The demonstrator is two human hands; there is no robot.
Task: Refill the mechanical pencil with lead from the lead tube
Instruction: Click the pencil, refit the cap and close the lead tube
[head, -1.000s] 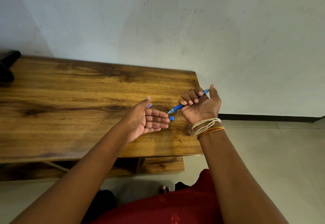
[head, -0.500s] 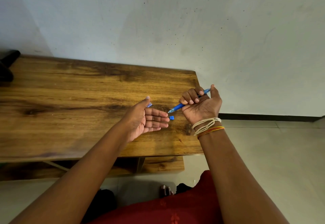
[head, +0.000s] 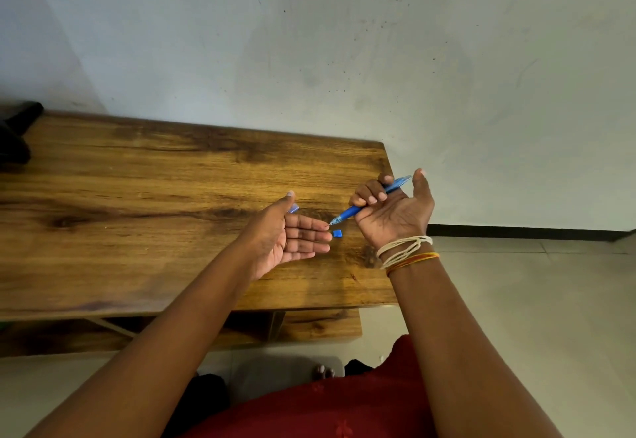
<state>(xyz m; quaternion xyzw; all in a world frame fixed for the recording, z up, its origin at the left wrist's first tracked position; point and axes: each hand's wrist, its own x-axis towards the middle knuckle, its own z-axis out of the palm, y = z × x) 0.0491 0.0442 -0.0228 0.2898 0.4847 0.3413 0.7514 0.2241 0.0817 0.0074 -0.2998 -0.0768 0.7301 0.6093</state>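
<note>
My right hand grips a blue mechanical pencil, fingers curled round its barrel and thumb raised; its tip slants down and to the left. My left hand is held flat with the palm up, its fingertips just short of the pencil tip. A small blue cap lies on the wooden table below the tip. A pale blue piece, perhaps the lead tube, peeks out behind my left thumb; most of it is hidden.
The table's right edge is just under my right hand, with tiled floor beyond. A dark object sits at the table's far left. A lower shelf shows beneath the tabletop. The wall rises right behind.
My right thumb has lifted a little further from the pencil. Both hands and the cap stay about where they were.
</note>
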